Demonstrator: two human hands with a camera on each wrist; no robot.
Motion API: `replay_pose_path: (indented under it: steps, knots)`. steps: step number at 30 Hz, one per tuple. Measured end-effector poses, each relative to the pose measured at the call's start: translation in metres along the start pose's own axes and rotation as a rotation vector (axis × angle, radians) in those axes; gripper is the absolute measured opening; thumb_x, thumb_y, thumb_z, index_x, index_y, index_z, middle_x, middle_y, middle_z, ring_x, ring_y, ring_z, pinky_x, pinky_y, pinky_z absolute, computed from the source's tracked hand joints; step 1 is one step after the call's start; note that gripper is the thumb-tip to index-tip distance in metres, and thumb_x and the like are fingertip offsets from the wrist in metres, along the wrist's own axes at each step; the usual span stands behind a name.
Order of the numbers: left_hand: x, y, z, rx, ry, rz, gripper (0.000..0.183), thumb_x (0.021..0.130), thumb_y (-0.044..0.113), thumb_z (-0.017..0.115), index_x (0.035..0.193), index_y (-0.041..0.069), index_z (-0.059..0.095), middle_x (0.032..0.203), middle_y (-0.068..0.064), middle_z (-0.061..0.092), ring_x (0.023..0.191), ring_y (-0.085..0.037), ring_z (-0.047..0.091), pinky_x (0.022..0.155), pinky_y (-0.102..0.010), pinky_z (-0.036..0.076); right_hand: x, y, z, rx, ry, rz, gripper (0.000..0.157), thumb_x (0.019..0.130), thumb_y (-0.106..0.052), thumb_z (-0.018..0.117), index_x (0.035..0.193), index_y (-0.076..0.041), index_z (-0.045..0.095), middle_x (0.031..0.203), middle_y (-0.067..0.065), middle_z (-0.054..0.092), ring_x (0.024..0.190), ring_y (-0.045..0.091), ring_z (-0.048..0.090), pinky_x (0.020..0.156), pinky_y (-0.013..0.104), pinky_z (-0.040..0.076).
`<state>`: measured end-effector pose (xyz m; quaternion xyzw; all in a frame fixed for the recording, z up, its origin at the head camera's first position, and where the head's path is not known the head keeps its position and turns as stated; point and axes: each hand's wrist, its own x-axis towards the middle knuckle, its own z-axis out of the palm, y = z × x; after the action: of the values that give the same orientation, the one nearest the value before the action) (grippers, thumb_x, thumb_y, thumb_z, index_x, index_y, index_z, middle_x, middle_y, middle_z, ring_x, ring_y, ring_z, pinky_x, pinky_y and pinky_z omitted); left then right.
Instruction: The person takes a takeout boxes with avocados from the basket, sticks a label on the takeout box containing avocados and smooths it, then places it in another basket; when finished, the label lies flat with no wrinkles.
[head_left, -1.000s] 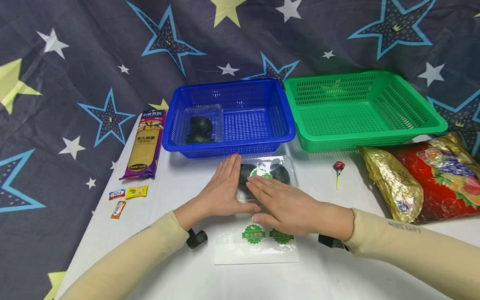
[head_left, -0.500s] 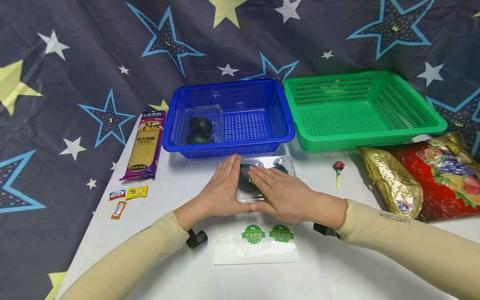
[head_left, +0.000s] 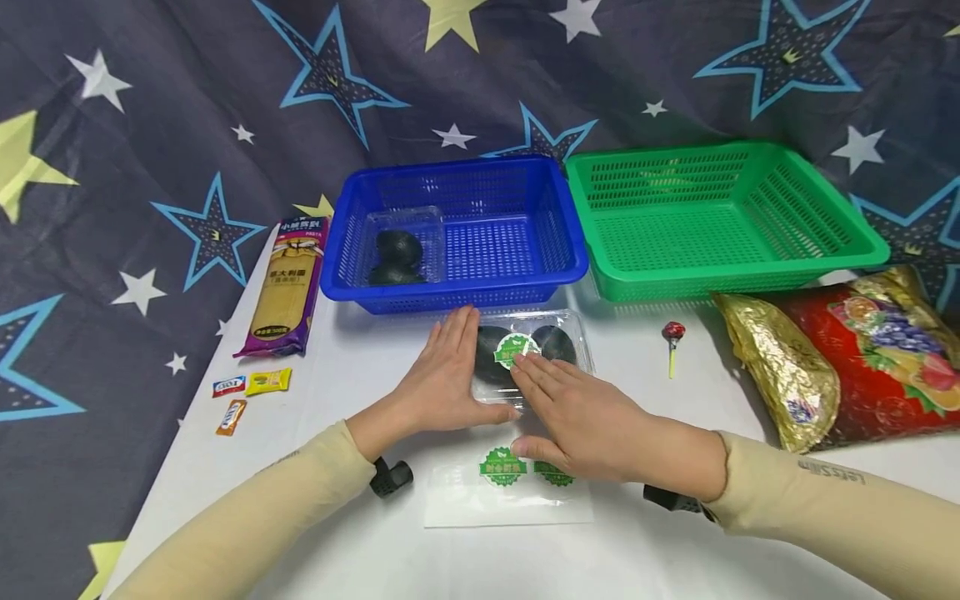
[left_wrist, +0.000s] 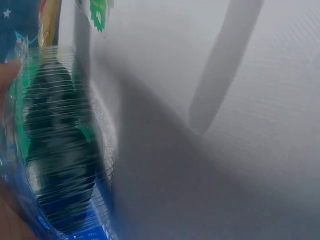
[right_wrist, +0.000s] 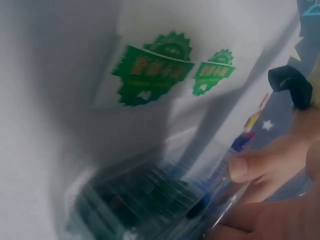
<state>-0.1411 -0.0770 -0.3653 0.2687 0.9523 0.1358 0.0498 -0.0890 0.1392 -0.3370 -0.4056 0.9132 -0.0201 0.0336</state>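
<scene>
A clear plastic box [head_left: 525,320] with dark, avocado-like fruits [head_left: 555,343] inside lies before the blue basket. A round green sticker [head_left: 516,350] is on its lid. My left hand [head_left: 442,375] rests along the box's left side, fingers straight and thumb along the near edge. With straight fingers, my right hand [head_left: 585,408] touches the lid at the sticker's lower right, its thumb lowered over the sticker sheet. In the left wrist view the box's ribbed side [left_wrist: 60,150] shows. The white sheet [head_left: 510,510] with green stickers [head_left: 502,467] lies just nearer to me.
The blue basket [head_left: 517,287] holds another clear box [head_left: 431,225] of dark fruits. Beside it stands a green basket [head_left: 697,287]. A pasta pack [head_left: 281,292] and several small candies [head_left: 268,381] lie left, a lollipop [head_left: 673,331] and a large red-gold bag [head_left: 885,358] right.
My right hand first slid up over the lid, covering the sticker, its thumb meeting the left one; it has since drawn back to the right, uncovering the sticker. My left hand has stayed put.
</scene>
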Motion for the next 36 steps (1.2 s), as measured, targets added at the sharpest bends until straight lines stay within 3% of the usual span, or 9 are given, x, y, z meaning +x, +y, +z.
replay_pose_path:
  steps: [10, 22, 31, 36]
  knots:
    - [-0.001, -0.003, 0.001, -0.005, -0.019, 0.015, 0.126, 0.072, 0.071, 0.064, 0.151, -0.004, 0.0, 0.157, -0.022, 0.002, 0.145, -0.034, 0.002, 0.116, -0.046, 0.004, 0.028, -0.002, 0.003, 0.01, -0.003, -0.047, 0.083, 0.098, -0.06, 0.025, 0.147, 0.006, 0.025, 0.154, 0.022, 0.021, 0.143, 0.032, 0.017, 0.115, 0.043, 0.019]
    - [-0.001, -0.002, -0.002, 0.008, 0.002, 0.034, 0.131, 0.068, 0.081, 0.056, 0.15, -0.006, 0.002, 0.157, -0.024, 0.006, 0.145, -0.036, 0.006, 0.116, -0.045, 0.007, 0.001, 0.017, 0.002, 0.046, 0.01, 0.046, 0.08, 0.098, -0.058, 0.03, 0.148, 0.005, 0.025, 0.154, 0.02, 0.022, 0.143, 0.031, 0.019, 0.114, 0.046, 0.022]
    - [-0.001, -0.001, -0.001, -0.006, 0.0, 0.025, 0.131, 0.068, 0.08, 0.059, 0.15, -0.005, 0.003, 0.157, -0.022, 0.005, 0.145, -0.034, 0.005, 0.116, -0.045, 0.007, 0.017, 0.034, -0.002, 0.04, 0.042, 0.027, 0.079, 0.097, -0.056, 0.036, 0.148, 0.003, 0.027, 0.153, 0.02, 0.025, 0.142, 0.033, 0.021, 0.114, 0.047, 0.022]
    - [-0.001, -0.001, -0.001, 0.034, 0.013, 0.03, 0.131, 0.068, 0.082, 0.056, 0.15, -0.007, 0.004, 0.156, -0.024, 0.007, 0.144, -0.036, 0.007, 0.116, -0.046, 0.008, 0.021, 0.027, 0.003, -0.003, 0.02, 0.018, 0.082, 0.097, -0.06, 0.031, 0.148, 0.004, 0.025, 0.154, 0.02, 0.023, 0.142, 0.032, 0.021, 0.114, 0.046, 0.023]
